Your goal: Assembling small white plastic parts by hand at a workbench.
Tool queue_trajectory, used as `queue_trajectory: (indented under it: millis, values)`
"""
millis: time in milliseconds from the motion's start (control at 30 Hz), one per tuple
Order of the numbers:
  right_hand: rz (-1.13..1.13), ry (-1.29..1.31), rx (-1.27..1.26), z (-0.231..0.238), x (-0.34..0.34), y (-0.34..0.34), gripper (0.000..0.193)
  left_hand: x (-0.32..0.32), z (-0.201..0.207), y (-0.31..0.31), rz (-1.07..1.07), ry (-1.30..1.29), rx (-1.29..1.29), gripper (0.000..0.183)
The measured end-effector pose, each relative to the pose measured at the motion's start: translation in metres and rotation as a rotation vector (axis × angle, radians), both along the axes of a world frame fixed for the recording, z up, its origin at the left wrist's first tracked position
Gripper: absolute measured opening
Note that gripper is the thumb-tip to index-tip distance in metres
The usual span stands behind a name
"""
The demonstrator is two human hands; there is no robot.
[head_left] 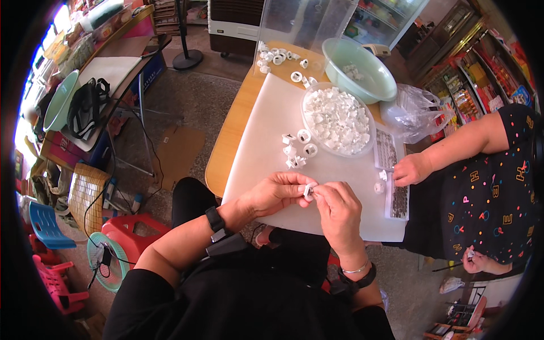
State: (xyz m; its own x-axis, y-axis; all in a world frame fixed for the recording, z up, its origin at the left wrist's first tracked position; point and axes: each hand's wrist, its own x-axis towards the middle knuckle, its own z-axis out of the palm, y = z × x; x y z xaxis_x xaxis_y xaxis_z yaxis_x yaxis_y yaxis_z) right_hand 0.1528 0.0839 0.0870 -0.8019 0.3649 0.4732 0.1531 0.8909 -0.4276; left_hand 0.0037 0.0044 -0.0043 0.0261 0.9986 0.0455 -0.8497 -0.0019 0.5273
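Observation:
Between the thumb and fingers of my left hand (pixel 277 191) is a small white plastic part (pixel 308 191) with a dark spot in it. My right hand (pixel 341 212) is pinched closed against the part's right side; whatever its fingertips hold is too small to make out. Just beyond my hands, several round white parts with dark centres (pixel 293 150) lie in a loose cluster on the white sheet (pixel 263 122). Behind them stands a clear round tub (pixel 306 127) heaped with small white plastic pieces (pixel 338 120).
At right, a co-worker's hand (pixel 412 169) is at a tray of small dark pieces (pixel 398 199). A second tray (pixel 386 148) lies behind it. A pale green basin (pixel 374 82) and a clear plastic bag (pixel 416 113) are farther back. More white parts (pixel 277 56) are scattered along the far table.

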Motion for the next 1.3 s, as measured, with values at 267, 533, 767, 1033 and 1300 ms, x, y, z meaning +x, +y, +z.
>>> queue_trajectory:
  millis: [267,533,767,1033,1300]
  values:
    - [-0.01,0.026,-0.149,-0.001,0.001,0.003,0.013,-0.001,0.003,-0.002,-0.021,0.077,0.003,0.022]
    - [0.046,0.07,0.078,-0.006,-0.002,0.006,0.012,0.0,0.004,-0.002,-0.03,0.02,0.003,0.023]
    - [-0.042,0.129,0.247,-0.013,-0.002,-0.001,0.015,-0.001,0.001,-0.001,-0.022,-0.014,-0.037,0.022]
    - [0.017,0.123,0.101,-0.013,0.001,0.007,0.014,-0.002,0.001,-0.001,-0.015,0.006,-0.033,0.022]
    - [-0.079,-0.013,-0.651,-0.008,0.002,0.007,0.011,-0.001,0.006,-0.004,-0.054,0.047,-0.023,0.021]
